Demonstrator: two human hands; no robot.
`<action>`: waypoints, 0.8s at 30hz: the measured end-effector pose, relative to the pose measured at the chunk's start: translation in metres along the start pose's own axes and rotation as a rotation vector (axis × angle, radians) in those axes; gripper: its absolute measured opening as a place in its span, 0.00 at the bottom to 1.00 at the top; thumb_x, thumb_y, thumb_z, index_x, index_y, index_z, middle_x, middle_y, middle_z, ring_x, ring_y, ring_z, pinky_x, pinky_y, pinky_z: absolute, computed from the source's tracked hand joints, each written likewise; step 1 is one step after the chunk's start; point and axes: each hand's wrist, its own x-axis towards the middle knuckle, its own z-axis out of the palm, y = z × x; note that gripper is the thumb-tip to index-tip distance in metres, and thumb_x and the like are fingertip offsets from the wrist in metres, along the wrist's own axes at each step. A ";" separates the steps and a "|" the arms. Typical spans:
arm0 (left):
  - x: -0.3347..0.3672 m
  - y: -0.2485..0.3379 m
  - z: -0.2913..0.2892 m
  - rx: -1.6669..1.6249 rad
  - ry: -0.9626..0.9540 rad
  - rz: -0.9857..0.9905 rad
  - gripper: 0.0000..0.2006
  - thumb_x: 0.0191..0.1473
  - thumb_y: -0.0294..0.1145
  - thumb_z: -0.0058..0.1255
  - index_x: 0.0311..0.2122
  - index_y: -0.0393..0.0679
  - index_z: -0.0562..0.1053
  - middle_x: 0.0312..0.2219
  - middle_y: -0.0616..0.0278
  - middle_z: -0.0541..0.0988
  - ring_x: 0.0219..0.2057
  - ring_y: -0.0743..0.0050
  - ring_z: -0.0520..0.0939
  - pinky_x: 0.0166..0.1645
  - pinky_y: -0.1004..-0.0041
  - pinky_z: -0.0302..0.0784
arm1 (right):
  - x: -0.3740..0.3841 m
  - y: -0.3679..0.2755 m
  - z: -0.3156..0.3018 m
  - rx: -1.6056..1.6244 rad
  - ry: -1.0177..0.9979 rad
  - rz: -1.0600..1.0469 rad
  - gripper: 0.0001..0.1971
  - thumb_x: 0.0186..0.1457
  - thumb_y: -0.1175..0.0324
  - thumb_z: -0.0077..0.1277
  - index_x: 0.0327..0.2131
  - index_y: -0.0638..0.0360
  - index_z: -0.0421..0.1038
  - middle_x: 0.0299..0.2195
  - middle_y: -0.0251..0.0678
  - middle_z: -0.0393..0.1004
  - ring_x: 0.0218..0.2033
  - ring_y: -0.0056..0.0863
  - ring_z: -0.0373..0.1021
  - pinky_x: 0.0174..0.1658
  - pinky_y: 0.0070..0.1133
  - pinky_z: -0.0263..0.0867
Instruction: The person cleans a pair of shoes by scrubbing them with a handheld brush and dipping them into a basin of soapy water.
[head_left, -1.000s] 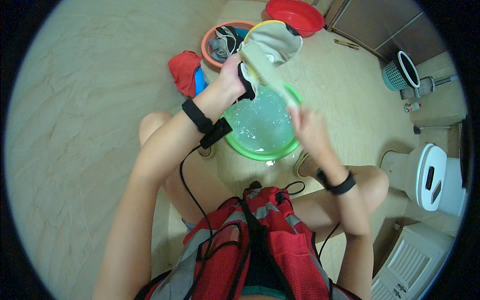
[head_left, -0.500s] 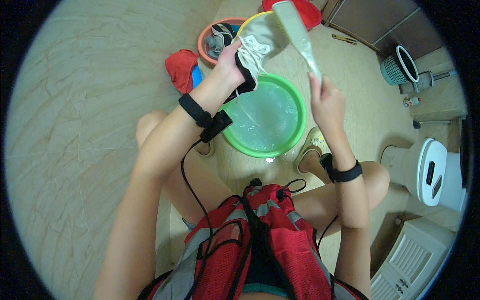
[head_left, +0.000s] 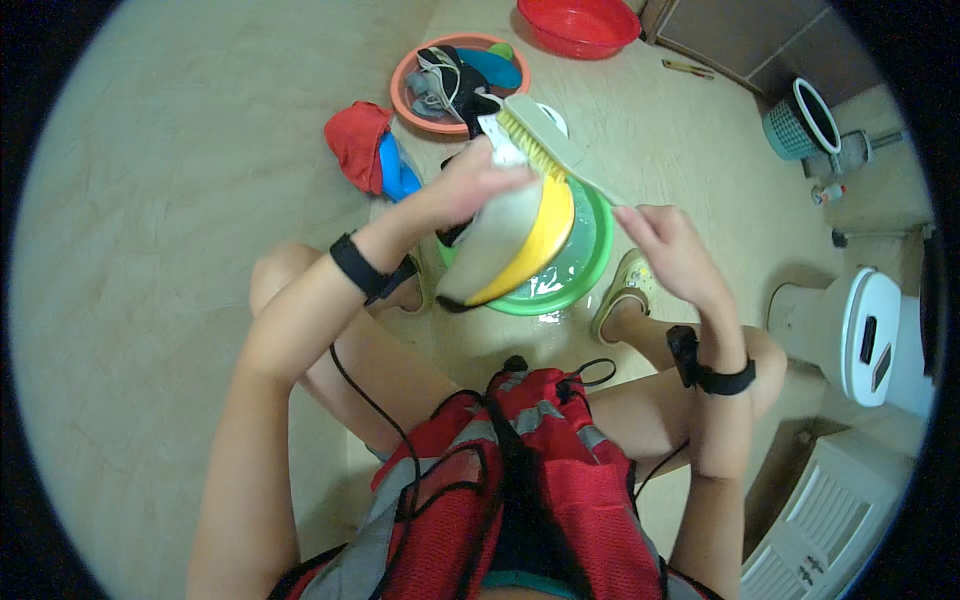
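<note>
Over a green basin (head_left: 603, 252) of cloudy water, my left hand (head_left: 475, 188) grips a shoe (head_left: 500, 245) with a grey-white upper and a yellow sole edge. Its sole edge faces the lower right, and the shoe is a little blurred. The fingers of my right hand (head_left: 668, 243) are closed round the handle of a pale scrubbing brush (head_left: 553, 138). The brush's yellowish bristles point down at the shoe, at or very near its white upper part; whether they touch I cannot tell.
Beyond the green basin stands an orange basin (head_left: 405, 108) holding shoes and cloth. A red cloth (head_left: 358, 148) lies beside a blue object (head_left: 398, 172) on the left. Farther off are a red basin (head_left: 585, 40) and a teal basket (head_left: 790, 132). A toilet (head_left: 862, 335) stands at the right.
My left hand has turned the shoe over and brought it nearer, above the green basin. The brush has come down from its raised position to the shoe.
</note>
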 end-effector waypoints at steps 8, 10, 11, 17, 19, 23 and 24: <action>-0.023 0.009 0.010 0.545 -0.294 0.172 0.16 0.38 0.32 0.58 0.33 0.37 0.70 0.25 0.58 0.74 0.25 0.76 0.73 0.32 0.74 0.70 | 0.009 0.001 0.021 -0.007 -0.022 0.090 0.26 0.56 0.53 0.41 0.17 0.69 0.68 0.15 0.55 0.65 0.17 0.47 0.65 0.25 0.34 0.61; -0.031 0.010 0.010 0.500 -0.271 0.172 0.16 0.38 0.33 0.58 0.33 0.36 0.70 0.23 0.57 0.75 0.23 0.75 0.73 0.30 0.74 0.70 | -0.027 -0.021 0.008 0.083 -0.245 0.069 0.28 0.57 0.50 0.39 0.17 0.68 0.68 0.15 0.54 0.65 0.18 0.48 0.66 0.25 0.35 0.62; -0.031 0.008 0.011 0.587 -0.289 0.178 0.15 0.37 0.33 0.59 0.30 0.36 0.71 0.20 0.57 0.74 0.20 0.75 0.72 0.28 0.74 0.70 | -0.028 -0.017 0.011 0.037 -0.233 0.102 0.29 0.57 0.48 0.37 0.18 0.68 0.69 0.15 0.54 0.67 0.21 0.48 0.69 0.26 0.34 0.63; -0.030 -0.001 0.019 0.774 -0.361 0.424 0.11 0.33 0.34 0.59 0.22 0.39 0.73 0.14 0.57 0.74 0.15 0.63 0.75 0.23 0.72 0.71 | 0.025 0.029 0.041 -0.251 0.298 0.167 0.30 0.55 0.47 0.37 0.19 0.68 0.70 0.16 0.53 0.69 0.25 0.50 0.70 0.29 0.36 0.65; -0.034 0.002 0.020 0.856 -0.467 0.555 0.10 0.32 0.35 0.60 0.22 0.41 0.74 0.15 0.58 0.75 0.16 0.60 0.76 0.21 0.71 0.71 | 0.033 0.055 0.040 -0.005 0.280 0.271 0.29 0.54 0.45 0.39 0.22 0.67 0.71 0.13 0.47 0.68 0.18 0.43 0.69 0.23 0.32 0.63; -0.036 -0.005 0.007 1.096 -0.472 0.660 0.10 0.33 0.36 0.60 0.23 0.44 0.75 0.19 0.62 0.77 0.15 0.65 0.74 0.19 0.73 0.68 | 0.022 0.039 0.026 0.832 0.099 0.428 0.29 0.51 0.40 0.42 0.29 0.63 0.72 0.06 0.27 0.59 0.06 0.20 0.55 0.11 0.19 0.50; -0.035 -0.003 0.008 1.101 -0.499 0.673 0.11 0.33 0.35 0.61 0.25 0.43 0.75 0.22 0.60 0.77 0.19 0.63 0.76 0.24 0.72 0.71 | 0.018 0.032 0.021 0.931 0.098 0.446 0.29 0.51 0.39 0.42 0.29 0.61 0.72 0.06 0.23 0.56 0.06 0.16 0.51 0.11 0.17 0.46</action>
